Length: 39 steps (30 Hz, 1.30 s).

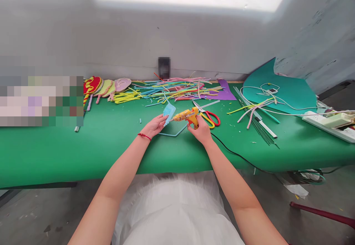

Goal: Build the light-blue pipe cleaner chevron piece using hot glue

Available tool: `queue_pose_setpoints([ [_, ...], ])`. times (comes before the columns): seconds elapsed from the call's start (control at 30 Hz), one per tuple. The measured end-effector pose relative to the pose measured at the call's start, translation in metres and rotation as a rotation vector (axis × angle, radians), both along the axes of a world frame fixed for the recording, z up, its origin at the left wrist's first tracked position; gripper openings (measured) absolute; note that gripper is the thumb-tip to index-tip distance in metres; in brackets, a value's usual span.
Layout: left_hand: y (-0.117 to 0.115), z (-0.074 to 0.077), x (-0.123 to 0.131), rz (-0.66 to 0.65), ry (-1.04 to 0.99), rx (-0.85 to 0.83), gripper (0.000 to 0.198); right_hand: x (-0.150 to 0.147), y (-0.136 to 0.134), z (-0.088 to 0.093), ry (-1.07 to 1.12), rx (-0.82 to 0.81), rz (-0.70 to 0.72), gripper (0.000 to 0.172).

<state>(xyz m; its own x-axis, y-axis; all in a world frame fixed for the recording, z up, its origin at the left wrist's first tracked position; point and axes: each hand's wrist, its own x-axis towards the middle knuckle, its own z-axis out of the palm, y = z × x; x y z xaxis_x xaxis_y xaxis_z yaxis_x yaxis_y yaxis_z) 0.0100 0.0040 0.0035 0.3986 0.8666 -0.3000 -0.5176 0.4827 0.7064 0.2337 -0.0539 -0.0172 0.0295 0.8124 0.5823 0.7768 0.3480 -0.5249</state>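
My right hand [200, 129] grips a yellow-orange glue gun [186, 116], its nozzle pointing left at a small light-blue piece made of side-by-side strips [169, 111]. My left hand [155, 125], with a red string at the wrist, pinches that blue piece at its lower edge. A bent light-blue strip [173, 133] lies on the green table [83, 145] between the hands. The gun's black cord [235, 154] runs off to the right over the table edge.
Red-and-yellow scissors [209, 117] lie just behind the right hand. A heap of coloured strips [174, 89] and finished coiled pieces [104, 86] sit at the back. A teal sheet [283, 89], thin rods [257, 125] and a white power strip [327, 125] fill the right.
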Motion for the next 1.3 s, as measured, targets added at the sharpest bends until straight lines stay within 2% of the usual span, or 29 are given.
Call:
queue_pose_setpoints([
  [0.13, -0.001, 0.001, 0.000, -0.015, -0.006, 0.010, 0.016, 0.001, 0.000, 0.000, 0.031, -0.009, 0.005, 0.025],
  [0.97, -0.007, 0.011, 0.003, 0.010, 0.021, -0.045, 0.026, 0.003, 0.002, 0.003, 0.050, 0.010, -0.056, 0.026],
  [1.3, -0.006, 0.008, 0.002, 0.009, 0.049, -0.037, 0.022, 0.005, 0.002, 0.003, 0.065, -0.001, -0.078, 0.031],
])
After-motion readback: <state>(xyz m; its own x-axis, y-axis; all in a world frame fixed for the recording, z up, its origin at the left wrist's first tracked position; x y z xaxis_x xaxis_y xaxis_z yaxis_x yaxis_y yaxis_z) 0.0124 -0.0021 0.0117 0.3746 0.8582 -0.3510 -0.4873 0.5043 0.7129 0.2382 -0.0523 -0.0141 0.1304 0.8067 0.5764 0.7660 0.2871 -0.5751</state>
